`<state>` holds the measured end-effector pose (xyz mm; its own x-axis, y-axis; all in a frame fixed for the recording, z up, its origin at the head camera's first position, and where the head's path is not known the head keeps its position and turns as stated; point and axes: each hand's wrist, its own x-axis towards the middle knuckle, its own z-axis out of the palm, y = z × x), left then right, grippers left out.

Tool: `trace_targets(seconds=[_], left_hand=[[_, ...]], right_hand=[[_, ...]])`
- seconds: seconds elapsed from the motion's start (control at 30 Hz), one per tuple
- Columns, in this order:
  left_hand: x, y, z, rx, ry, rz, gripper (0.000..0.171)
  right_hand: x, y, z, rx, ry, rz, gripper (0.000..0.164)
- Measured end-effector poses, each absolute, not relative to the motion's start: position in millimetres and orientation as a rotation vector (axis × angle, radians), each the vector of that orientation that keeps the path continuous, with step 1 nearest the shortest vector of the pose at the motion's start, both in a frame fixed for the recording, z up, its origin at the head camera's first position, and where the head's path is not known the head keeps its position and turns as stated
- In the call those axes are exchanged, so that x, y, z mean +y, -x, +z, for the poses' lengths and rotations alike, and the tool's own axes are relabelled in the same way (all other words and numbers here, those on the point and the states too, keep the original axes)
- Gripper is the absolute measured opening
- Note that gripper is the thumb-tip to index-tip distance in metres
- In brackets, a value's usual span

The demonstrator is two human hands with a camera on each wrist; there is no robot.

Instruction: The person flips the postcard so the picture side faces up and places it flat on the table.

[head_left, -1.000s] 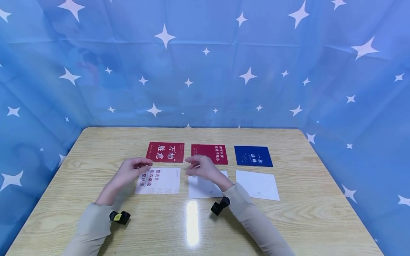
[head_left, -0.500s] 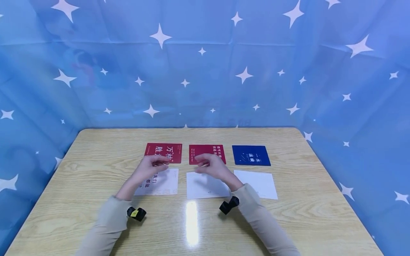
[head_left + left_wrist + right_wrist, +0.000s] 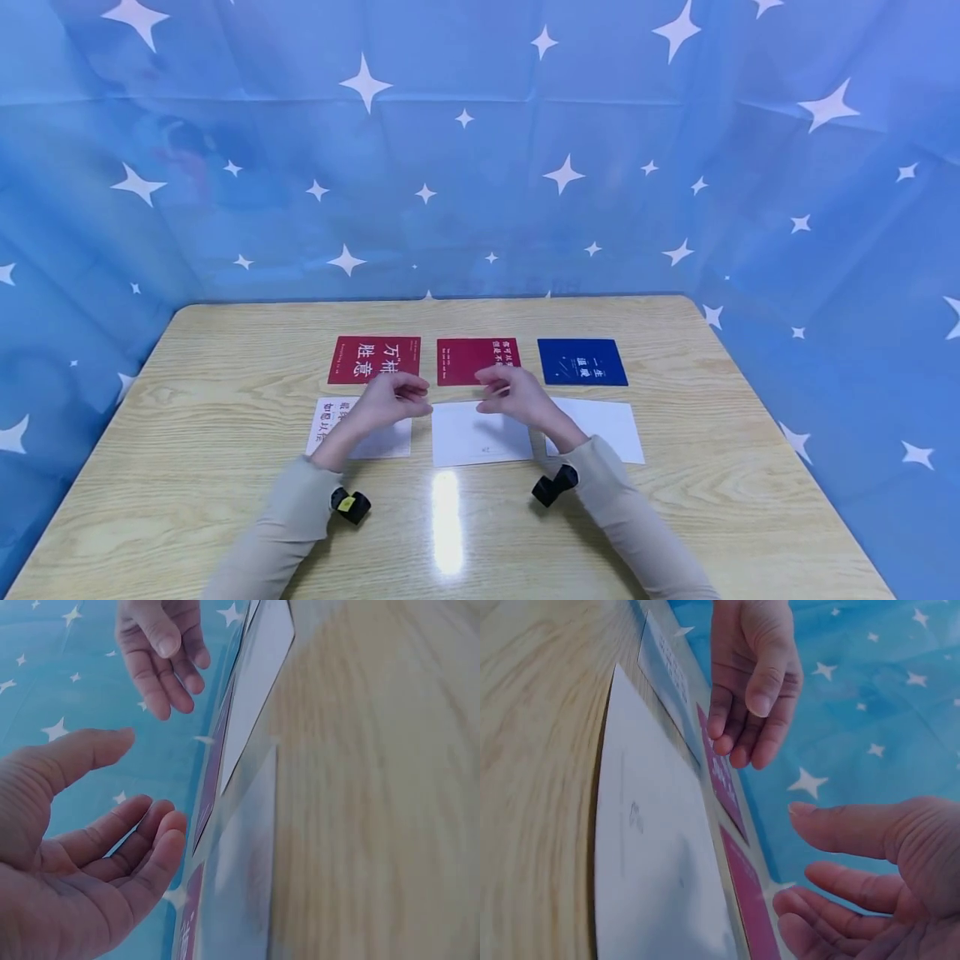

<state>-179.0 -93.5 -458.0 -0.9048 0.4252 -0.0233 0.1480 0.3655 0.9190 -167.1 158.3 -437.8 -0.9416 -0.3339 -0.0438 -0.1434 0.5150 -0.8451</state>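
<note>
Left hand point(image 3: 390, 402) and right hand point(image 3: 519, 397) hang over white cards point(image 3: 476, 437), fingers point(image 3: 154, 874) and thumbs point(image 3: 91, 750) apart

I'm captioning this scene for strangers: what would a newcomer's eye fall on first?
Probably the star-patterned blue backdrop, which fills the upper part of the head view behind the table. Next, the left hand and right hand, apart and holding nothing above two rows of cards. The dark blue card also stands out, at the far row's right end.
</note>
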Motion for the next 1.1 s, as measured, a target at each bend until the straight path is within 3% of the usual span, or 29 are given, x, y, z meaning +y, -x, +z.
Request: trace_targets(seconds=[0.7, 1.1], left_hand=[[-67.2, 172.9, -462.0, 2.486, -0.419, 1.463, 0.043], [-61.2, 172.4, -462.3, 2.54, -0.439, 1.386, 0.037]], right_hand=[[183.2, 165.1, -450.5, 2.718, 0.226, -1.224, 0.04], [185.1, 161.9, -453.2, 2.731, 0.266, -1.169, 0.041]])
